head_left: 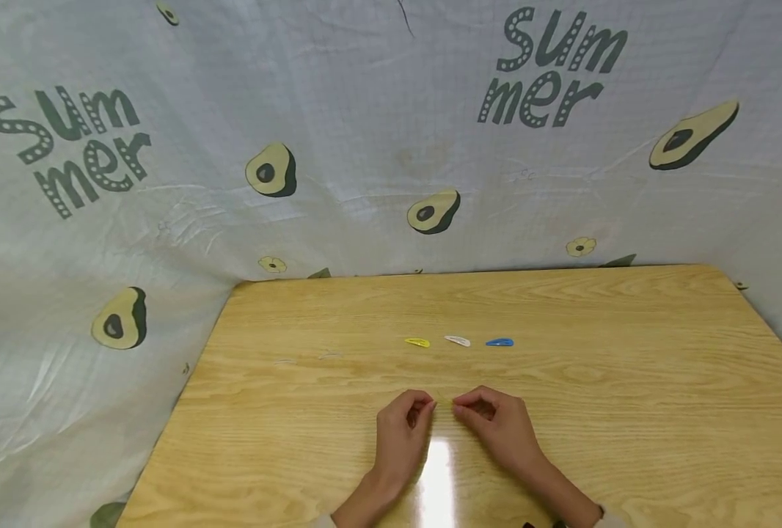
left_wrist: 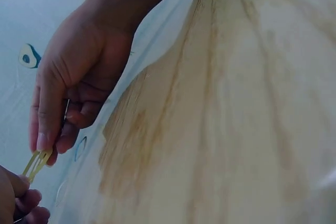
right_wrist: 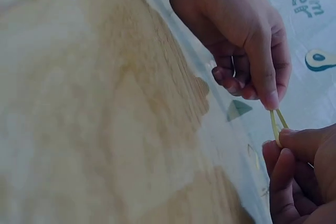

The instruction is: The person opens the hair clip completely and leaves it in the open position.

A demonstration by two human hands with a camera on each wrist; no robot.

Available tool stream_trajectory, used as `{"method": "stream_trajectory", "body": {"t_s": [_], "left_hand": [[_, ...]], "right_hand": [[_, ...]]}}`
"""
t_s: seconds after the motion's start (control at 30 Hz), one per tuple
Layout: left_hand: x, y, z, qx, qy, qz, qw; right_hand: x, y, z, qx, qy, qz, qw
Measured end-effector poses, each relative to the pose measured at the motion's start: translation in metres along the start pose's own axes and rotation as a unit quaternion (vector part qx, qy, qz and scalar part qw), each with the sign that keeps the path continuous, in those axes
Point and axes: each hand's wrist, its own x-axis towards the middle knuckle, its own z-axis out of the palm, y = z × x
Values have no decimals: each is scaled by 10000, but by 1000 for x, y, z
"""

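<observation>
Both hands meet over the near middle of the wooden table [head_left: 629, 381]. My left hand [head_left: 409, 419] and right hand [head_left: 486, 416] each pinch one end of a small pale yellow hair clip [right_wrist: 276, 123], which looks snapped open into two thin prongs [left_wrist: 35, 163]. In the left wrist view the left hand [left_wrist: 63, 93] grips it between thumb and forefinger, with the right hand [left_wrist: 16, 198] at the bottom left corner. The right wrist view shows the right hand [right_wrist: 252, 51] above and the left hand [right_wrist: 302, 171] below. Beyond the hands lie a yellow clip [head_left: 417, 342], a white clip [head_left: 457, 341] and a blue clip [head_left: 499, 342] in a row.
A pale cloth [head_left: 364, 147] printed with avocados and the word "summer" hangs behind the table and down its left and right sides. Glare [head_left: 439, 477] shines on the wood between my wrists.
</observation>
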Motion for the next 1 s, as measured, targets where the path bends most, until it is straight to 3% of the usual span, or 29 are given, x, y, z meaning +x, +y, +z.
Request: {"method": "stream_trajectory", "body": {"t_s": [0.37,0.47,0.6,0.7,1.0], "left_hand": [[9,-2,-10,633,298,228,9973],[12,-3,-13,595,441,432,9963],[16,-5,-17,423,571,631,9955],[18,-7,-20,325,605,621,9957],[22,-13,-29,292,713,397,9962]], "right_hand": [[15,-3,8,-58,348,-540,9979],[16,-18,11,-76,451,-517,9976],[19,-21,16,-71,546,-361,9978],[24,-10,20,-3,521,-371,9980],[31,-15,29,-44,418,-457,9981]]}}
